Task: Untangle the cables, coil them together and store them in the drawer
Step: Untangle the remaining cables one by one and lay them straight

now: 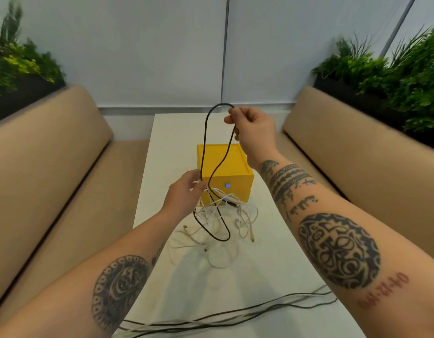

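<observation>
View from a head-worn camera looking down along two bare, tattooed forearms over a long white table (177,142).

The right hand (251,126), raised in the upper centre of the frame, pinches a thin black cable (204,142) between thumb and forefinger, with the other fingers curled in beneath. The cable arches into a tall, narrow loop just left of this hand, and both strands drop towards the left hand (186,190). That hand is lower, at centre frame, its fingertips closed narrowly on the strands where they come together.

Below the left hand the black cable runs down into a loose tangle of thin white cables (242,228) lying on the table, and curves through it in a second loop.

Behind the tangle, touching its far edge, is a small yellow box-shaped drawer unit (235,167) with a small blue knob (227,185) on its front; the drawer is closed.

Several dark cables (235,313) lie across the table at the bottom of the frame.

Beige padded benches (52,154) run along both sides, with green plants (394,69) in the upper corners.
</observation>
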Available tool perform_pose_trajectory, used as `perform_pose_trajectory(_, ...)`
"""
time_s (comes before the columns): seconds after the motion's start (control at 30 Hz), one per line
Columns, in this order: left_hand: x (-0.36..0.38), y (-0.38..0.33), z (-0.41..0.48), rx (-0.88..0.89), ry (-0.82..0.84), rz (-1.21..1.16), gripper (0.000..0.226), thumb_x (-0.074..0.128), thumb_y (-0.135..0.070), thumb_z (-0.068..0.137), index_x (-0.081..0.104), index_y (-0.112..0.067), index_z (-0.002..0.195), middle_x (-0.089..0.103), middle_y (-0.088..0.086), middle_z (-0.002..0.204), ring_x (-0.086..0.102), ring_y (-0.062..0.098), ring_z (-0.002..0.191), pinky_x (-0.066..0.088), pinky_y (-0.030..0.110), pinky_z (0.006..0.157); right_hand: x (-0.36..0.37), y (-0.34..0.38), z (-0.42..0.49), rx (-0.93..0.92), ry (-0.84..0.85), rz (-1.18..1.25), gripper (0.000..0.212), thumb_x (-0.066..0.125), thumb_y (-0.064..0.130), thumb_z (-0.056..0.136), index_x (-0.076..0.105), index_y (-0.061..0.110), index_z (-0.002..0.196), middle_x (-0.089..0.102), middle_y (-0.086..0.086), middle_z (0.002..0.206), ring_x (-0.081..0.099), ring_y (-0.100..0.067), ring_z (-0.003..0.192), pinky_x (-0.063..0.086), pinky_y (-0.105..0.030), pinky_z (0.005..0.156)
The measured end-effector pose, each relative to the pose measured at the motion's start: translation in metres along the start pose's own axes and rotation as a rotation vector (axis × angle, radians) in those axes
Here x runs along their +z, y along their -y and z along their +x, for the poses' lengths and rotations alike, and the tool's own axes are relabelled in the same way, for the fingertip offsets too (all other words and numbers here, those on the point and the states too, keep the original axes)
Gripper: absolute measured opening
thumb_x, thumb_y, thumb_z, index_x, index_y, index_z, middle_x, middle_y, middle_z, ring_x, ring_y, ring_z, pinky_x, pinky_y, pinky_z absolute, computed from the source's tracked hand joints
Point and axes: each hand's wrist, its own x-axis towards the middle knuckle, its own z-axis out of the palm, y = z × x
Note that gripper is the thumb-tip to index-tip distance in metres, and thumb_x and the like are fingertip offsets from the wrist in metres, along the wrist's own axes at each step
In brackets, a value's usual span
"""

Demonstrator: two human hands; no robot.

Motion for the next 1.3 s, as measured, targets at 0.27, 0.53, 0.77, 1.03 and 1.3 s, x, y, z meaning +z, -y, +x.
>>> perform_pose_trajectory(0.27,0.003,-0.009,0.006,-0.092,-0.023,-0.120,0.027,0.044,-0.040,0.102,0.069,-0.030,0.105,0.068,-0.007,0.108,0.065,0.020,0.103,0.057,0.047,0.086,-0.018,0.005,-0.003,-0.001,-0.008,0.239,0.010,0.060,0.017,0.099,0.067,0.011,0.095,0.071,-0.003,0.083,0.052,-0.009,0.058,0.050,-0.025,0.060)
perform_pose_trajectory(0.53,-0.003,-0.044,0.027,-0.182,-0.108,-0.262,0.016,0.042,-0.020,0.102,0.058,-0.021,0.101,0.069,0.007,0.101,0.059,0.022,0.079,0.048,0.038,0.066,-0.063,-0.063,-0.011,0.282,-0.127,0.006,0.031,0.053,0.030,0.102,0.061,0.009,0.122,0.068,0.000,0.101,0.061,-0.019,0.089,0.055,-0.030,0.072)
perform_pose_trajectory(0.77,0.010,-0.084,0.039,-0.253,-0.004,-0.126,0.016,0.037,-0.026,0.103,0.048,-0.016,0.100,0.051,0.008,0.087,0.055,0.028,0.084,0.052,0.045,0.080,-0.036,-0.108,-0.066,0.249,0.376,-0.640,0.069,0.054,0.050,0.097,0.033,0.017,0.153,0.042,-0.001,0.153,0.040,-0.024,0.140,0.035,-0.031,0.103)
perform_pose_trajectory(1.03,0.010,-0.083,0.035,-0.414,0.167,-0.363,0.023,0.051,-0.025,0.097,0.050,-0.009,0.114,0.038,0.005,0.084,0.039,0.021,0.068,0.044,0.039,0.066,-0.017,-0.115,-0.069,0.012,0.352,-0.842,0.051,0.048,0.054,0.098,0.049,0.031,0.142,0.048,0.005,0.147,0.034,-0.021,0.138,0.027,-0.046,0.105)
perform_pose_trajectory(1.3,-0.001,-0.084,0.043,-0.273,0.013,-0.505,0.012,0.038,-0.021,0.105,0.047,-0.014,0.102,0.035,0.001,0.078,0.030,0.015,0.061,0.030,0.030,0.053,-0.014,-0.126,-0.069,0.131,0.431,-0.855,0.032,0.059,0.040,0.097,0.067,0.017,0.117,0.063,-0.008,0.124,0.056,-0.028,0.118,0.045,-0.040,0.091)
